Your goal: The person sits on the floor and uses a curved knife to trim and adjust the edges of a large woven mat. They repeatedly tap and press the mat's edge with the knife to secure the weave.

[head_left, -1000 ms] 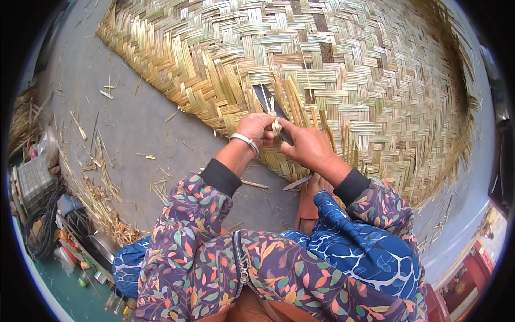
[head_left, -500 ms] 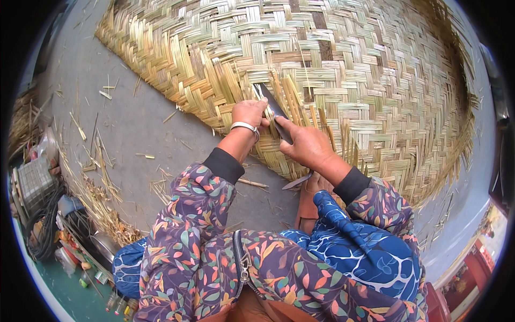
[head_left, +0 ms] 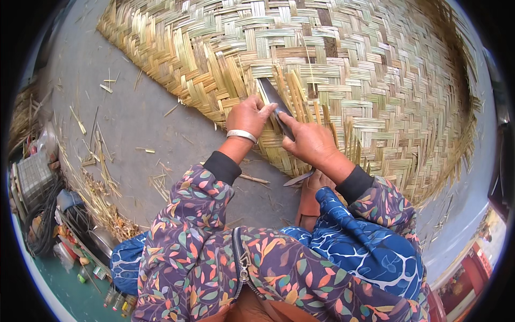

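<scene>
A large woven mat (head_left: pixel 365 80) of flat straw-coloured strips spreads before me, its near edge folded and bristling with upright strip ends (head_left: pixel 295 88). At that edge my right hand (head_left: pixel 314 142) grips a dark flat blade (head_left: pixel 274 95), index finger stretched along it, its tip against the weave. Just left of the blade, my left hand (head_left: pixel 248 118) is closed, thumb and fingers pinching a pale strip (head_left: pixel 263 92) of the weave. Beneath my right wrist a grey pointed metal piece (head_left: pixel 299 178) shows beside my foot (head_left: pixel 317 185); what it belongs to is hidden.
Loose straw scraps (head_left: pixel 99 150) litter the grey floor (head_left: pixel 155 126) to the left. A grey crate (head_left: pixel 35 174), coiled black cable (head_left: pixel 43 225) and small bottles (head_left: pixel 118 300) stand at the far left. Red furniture (head_left: pixel 475 268) shows at the lower right.
My left hand has shifted slightly down and left, its thumb now beside the blade. The blade lies a little farther right, still in my right hand.
</scene>
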{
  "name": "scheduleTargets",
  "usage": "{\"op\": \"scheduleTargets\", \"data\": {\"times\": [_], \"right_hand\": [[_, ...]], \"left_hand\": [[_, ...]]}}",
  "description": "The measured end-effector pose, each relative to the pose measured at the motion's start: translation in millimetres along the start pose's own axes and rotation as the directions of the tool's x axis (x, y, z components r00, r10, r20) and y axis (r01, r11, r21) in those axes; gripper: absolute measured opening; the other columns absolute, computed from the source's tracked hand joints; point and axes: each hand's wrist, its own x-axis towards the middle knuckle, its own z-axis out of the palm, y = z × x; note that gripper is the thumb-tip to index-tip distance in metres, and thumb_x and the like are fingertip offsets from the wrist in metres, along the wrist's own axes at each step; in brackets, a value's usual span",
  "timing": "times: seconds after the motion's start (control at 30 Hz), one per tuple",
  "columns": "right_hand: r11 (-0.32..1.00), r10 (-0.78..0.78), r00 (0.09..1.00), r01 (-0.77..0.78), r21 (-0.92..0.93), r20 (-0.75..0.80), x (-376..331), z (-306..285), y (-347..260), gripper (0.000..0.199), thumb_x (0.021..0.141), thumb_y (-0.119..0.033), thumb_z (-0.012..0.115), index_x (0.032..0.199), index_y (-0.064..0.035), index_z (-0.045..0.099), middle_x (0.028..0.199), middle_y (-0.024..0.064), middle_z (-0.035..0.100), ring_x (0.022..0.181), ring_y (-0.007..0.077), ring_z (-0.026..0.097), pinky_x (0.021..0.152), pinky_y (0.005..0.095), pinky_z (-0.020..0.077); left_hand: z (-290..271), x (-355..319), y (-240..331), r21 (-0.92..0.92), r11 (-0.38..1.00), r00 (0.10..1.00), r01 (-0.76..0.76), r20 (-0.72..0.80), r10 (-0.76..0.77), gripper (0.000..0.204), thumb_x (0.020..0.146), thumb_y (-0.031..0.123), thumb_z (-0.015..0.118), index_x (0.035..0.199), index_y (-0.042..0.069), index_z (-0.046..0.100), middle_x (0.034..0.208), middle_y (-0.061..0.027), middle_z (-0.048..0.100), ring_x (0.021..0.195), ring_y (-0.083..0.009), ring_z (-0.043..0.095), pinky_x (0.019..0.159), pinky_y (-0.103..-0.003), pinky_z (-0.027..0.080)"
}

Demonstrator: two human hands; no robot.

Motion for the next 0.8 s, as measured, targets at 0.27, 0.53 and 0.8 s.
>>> {"op": "scheduleTargets", "data": {"times": [0.27, 0.53, 0.8], "right_hand": [[1.0, -0.019, 0.997, 0.017, -0.025, -0.072, -2.5, 1.9, -0.7, 0.063, 0.078, -0.03, 0.064, 0.14, -0.0234, 0.049, 0.075, 0.0195, 0.067, 0.068, 0.0396, 0.065, 0.067, 0.0501, 0.0533], [0.995, 0.052, 0.997, -0.047, -0.086, 0.051, -49.9, -23.4, 11.9, 0.061, 0.076, -0.024, 0.065, 0.136, -0.0223, 0.054, 0.073, 0.0208, 0.065, 0.067, 0.0397, 0.064, 0.065, 0.049, 0.0519], [0.97, 0.047, 0.997, -0.061, 0.235, 0.064, -104.3, -73.6, 40.5, 0.075, 0.07, -0.014, 0.063, 0.143, -0.013, 0.046, 0.076, 0.0164, 0.063, 0.059, 0.0231, 0.06, 0.058, 0.0354, 0.0467]], "left_hand": [[-1.6, -4.9, -16.2, -0.067, 0.978, 0.98, -0.198, -0.01, 0.198, 0.041, 0.078, 0.05, 0.075, 0.076, 0.011, 0.062, 0.063, -0.009, 0.063, 0.059, -0.0285, 0.063, 0.055, -0.039, 0.048], [8.6, 0.5, -28.1, 0.048, 0.946, 0.945, -0.321, -0.056, 0.323, 0.04, 0.08, 0.048, 0.072, 0.075, 0.011, 0.058, 0.067, -0.0093, 0.064, 0.063, -0.0313, 0.063, 0.054, -0.042, 0.048], [1.4, 2.7, -17.1, 0.125, 0.983, 0.99, -0.133, 0.051, 0.128, 0.031, 0.083, 0.041, 0.071, 0.082, 0.013, 0.06, 0.072, -0.01, 0.066, 0.067, -0.033, 0.065, 0.059, -0.045, 0.05]]}}
